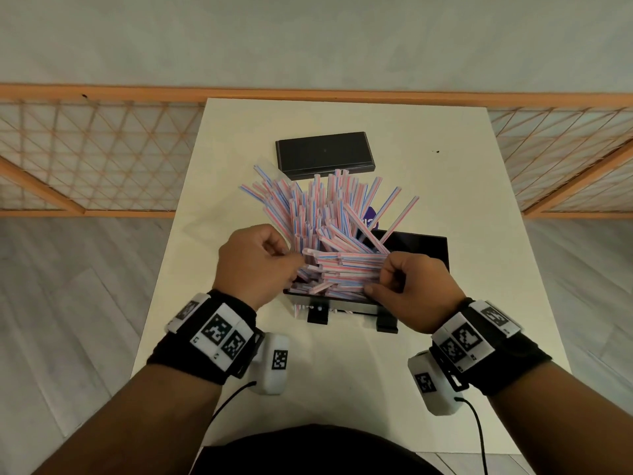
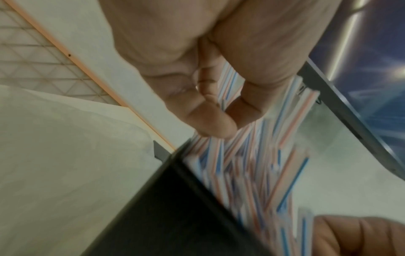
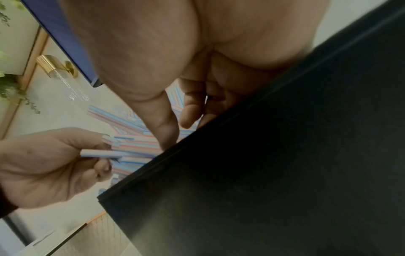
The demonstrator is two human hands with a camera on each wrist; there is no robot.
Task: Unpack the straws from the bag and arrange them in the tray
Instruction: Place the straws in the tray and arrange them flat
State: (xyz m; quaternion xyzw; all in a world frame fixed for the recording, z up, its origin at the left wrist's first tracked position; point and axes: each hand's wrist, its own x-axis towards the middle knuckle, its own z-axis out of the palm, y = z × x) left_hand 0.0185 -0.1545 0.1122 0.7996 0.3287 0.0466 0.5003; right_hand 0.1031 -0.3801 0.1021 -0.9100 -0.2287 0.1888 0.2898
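While the left hand [image 1: 255, 265] and right hand [image 1: 409, 281] pinch opposite ends of pink-and-blue striped plastic straws [image 1: 342, 265], too many to count, two black rectangular trays [image 1: 428, 248] lie beyond.

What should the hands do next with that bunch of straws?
Probably lower the level bunch of straws into the black tray and let go. The left hand and right hand pinch its two ends just above the tray, while many loose straws still fan upright behind.

A white table [image 1: 479, 207] is set on grey plank flooring [image 1: 68, 303] — an orange-framed lattice partition [image 1: 102, 159] and pale wall [image 1: 308, 39] behind.
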